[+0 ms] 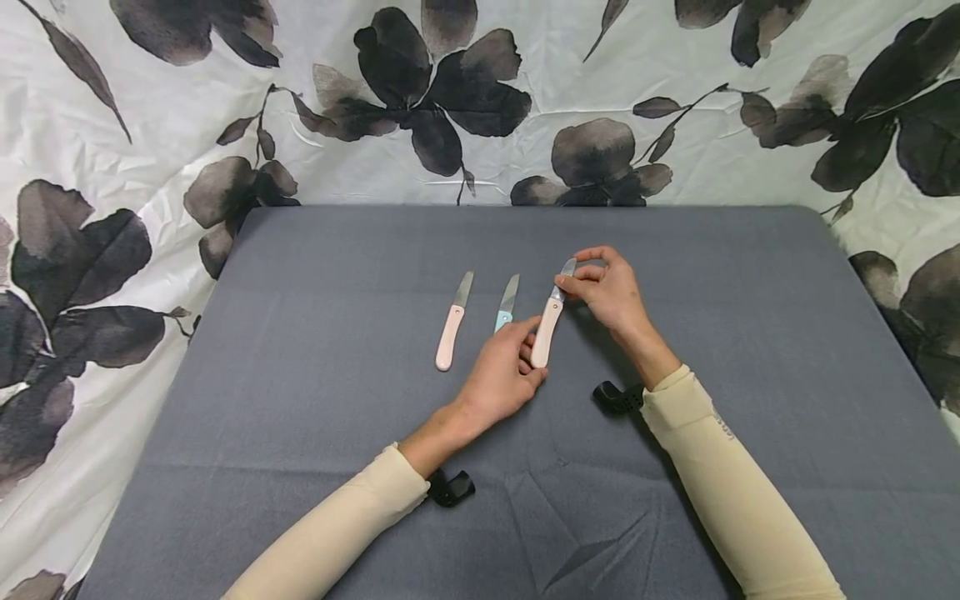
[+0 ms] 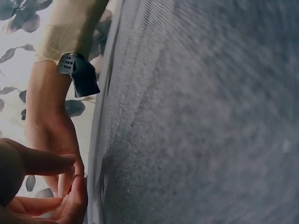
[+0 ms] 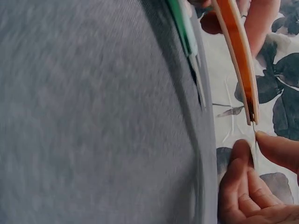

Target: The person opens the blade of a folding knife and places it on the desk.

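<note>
A folding knife with a pale pink handle [image 1: 547, 333] is raised above the table, its blade unfolded and pointing away. The right hand [image 1: 611, 292] pinches that blade between thumb and fingers. Around the butt of the handle are the fingers of the left hand [image 1: 498, 371], gripping it from the left. In the right wrist view the handle's slotted edge [image 3: 240, 51] looks orange inside. A blue-handled knife [image 1: 508, 298] lies open on the table, its handle partly covered by the left hand. Farther left lies another open pink-handled knife [image 1: 449, 333].
The table [image 1: 315, 400] wears a grey cloth with creases near the front. Behind it hangs a white curtain [image 1: 322, 175] with dark flowers. A black wrist mount [image 1: 452, 489] sits under the left sleeve, another black mount [image 1: 618, 398] at the right cuff.
</note>
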Tool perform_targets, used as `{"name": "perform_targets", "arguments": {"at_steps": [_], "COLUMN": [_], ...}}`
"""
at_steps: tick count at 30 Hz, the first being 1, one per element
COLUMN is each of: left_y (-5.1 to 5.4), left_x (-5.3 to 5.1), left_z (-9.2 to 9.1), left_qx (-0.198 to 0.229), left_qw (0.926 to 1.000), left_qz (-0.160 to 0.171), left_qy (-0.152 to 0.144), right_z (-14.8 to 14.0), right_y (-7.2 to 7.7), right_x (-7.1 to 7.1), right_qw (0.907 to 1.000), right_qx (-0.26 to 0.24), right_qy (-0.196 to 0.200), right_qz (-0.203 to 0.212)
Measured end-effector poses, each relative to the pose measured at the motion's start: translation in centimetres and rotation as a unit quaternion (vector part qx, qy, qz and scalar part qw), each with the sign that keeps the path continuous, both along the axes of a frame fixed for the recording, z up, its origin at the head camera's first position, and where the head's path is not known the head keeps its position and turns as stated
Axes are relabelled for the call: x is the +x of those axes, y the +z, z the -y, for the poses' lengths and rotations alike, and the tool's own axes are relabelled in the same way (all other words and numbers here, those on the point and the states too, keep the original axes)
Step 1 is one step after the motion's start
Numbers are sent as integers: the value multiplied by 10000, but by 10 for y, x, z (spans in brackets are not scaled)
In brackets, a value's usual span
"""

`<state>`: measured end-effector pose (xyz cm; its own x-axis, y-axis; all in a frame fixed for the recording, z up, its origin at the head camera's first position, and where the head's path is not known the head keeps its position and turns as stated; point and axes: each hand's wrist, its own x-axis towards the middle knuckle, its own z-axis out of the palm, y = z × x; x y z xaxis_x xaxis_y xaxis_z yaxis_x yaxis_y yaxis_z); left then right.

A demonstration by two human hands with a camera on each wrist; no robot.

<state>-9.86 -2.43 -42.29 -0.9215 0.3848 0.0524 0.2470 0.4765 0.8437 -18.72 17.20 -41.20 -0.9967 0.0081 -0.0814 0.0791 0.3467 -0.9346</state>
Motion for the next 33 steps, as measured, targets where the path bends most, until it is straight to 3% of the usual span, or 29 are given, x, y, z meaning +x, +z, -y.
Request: {"name": "perform_targets", "arguments": {"at_steps": [3,9,17,25,30,33], "left_y": [1,2,2,3,6,10], "left_x": [1,3,3,1,0,-4], "left_z": [-2,-5,-10,-10,-4,5], "left_qx": [-517,-1352,-2052,-2351,-2243,-2097], "left_qw": [9982,9879,9752,9684,9720,9735], "left_qz": [-295,-762,-830,-832,-700,-915], "left_qy": [56,77,65,13,-38,15], "right_z": [-2,-7,-12,-10,-11,-12], "right_y": [0,-1,-5,-4,0,2], "right_x": [-1,-3,-5,-4,2,8], "right_qw": [9988,9908,9790,9710,9670,9636], "right_qx": [485,1332,1983,2310,2438,2590], "right_qy": [84,218,452,569,669,631], "right_qz": [13,-50,121,225,329,211]}}
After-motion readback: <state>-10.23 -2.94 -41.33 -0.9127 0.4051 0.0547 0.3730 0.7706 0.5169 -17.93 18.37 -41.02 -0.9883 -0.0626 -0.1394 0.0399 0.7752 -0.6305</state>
